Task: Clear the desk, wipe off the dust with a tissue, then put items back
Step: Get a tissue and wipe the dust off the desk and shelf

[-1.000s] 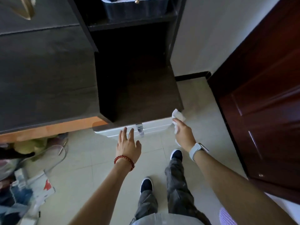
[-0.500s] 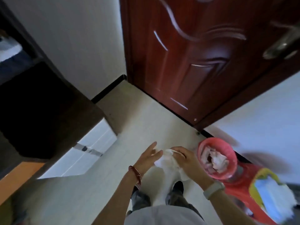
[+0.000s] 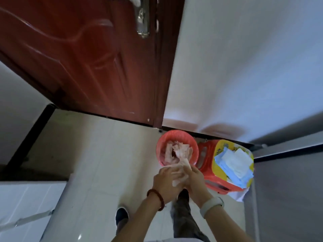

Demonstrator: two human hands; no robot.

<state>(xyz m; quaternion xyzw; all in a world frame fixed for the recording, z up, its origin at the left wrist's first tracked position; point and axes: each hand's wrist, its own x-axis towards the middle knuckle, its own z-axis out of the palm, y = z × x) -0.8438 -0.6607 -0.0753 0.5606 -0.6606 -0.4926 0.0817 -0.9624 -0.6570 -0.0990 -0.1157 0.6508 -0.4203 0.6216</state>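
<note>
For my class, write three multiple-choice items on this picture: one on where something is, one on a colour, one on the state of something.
1. Where does the waste bin stand?
A. On the floor by the door's lower corner
B. On the stool
C. On the desk

2. What colour is the bead bracelet on the left wrist?
A. Blue
B. Dark red
C. White

3. What is the state of the tissue?
A. Lying flat on the floor
B. Crumpled, held between both hands
C. Already in the bin

Answers: 1 A, the bin sits on the tiles beside the red stool, below the door. 2 B, the beads look dark red. 3 B, the left hand and right hand close on it in front of the bin.
</note>
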